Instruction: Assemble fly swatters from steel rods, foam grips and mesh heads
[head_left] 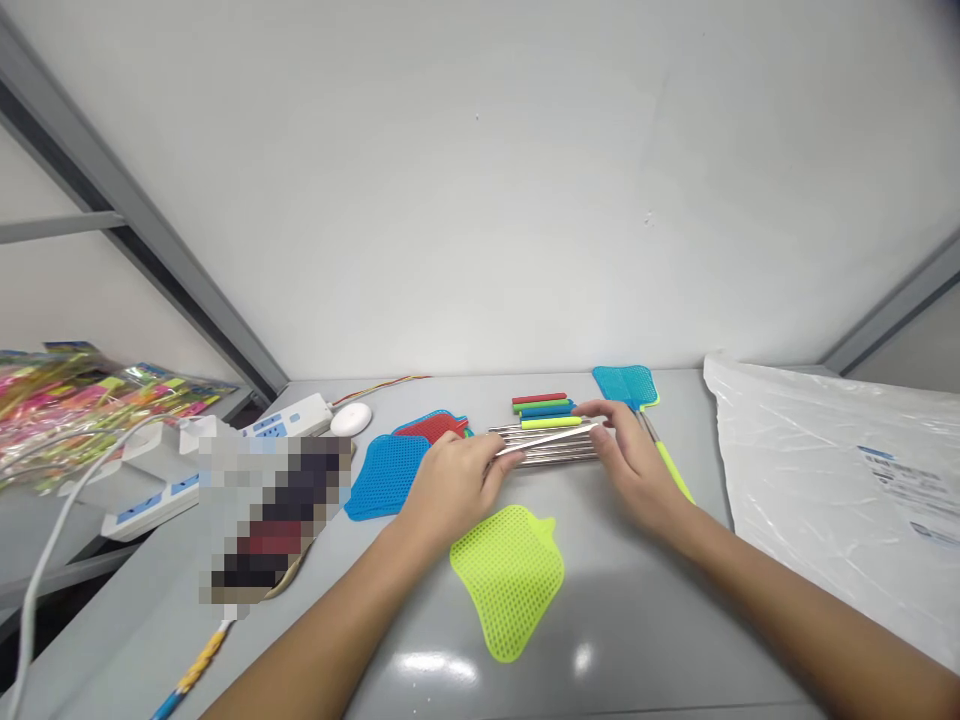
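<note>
A thin silvery metal rod (551,440) slants between my two hands. My left hand (457,478) pinches its left end between thumb and fingers. At the right end, the thumb and fingers of my right hand (637,465) curl about the tip, with the index finger stretched over it. Beneath lies a row of similar metal rods (559,457), partly hidden by the hands. Behind them are handle grips in red (540,398), green, blue and yellow (551,423). A yellow-green mesh swatter head (510,580) lies flat in front. Blue (386,475) and red (431,428) heads overlap beside my left hand.
A blue swatter head (626,385) on a rod with a yellow-green grip (675,472) lies behind my right hand. A white plastic package (840,480) covers the right side. To the left are a blurred-out object (277,530), power strips (292,420), cables and a white round device (351,418).
</note>
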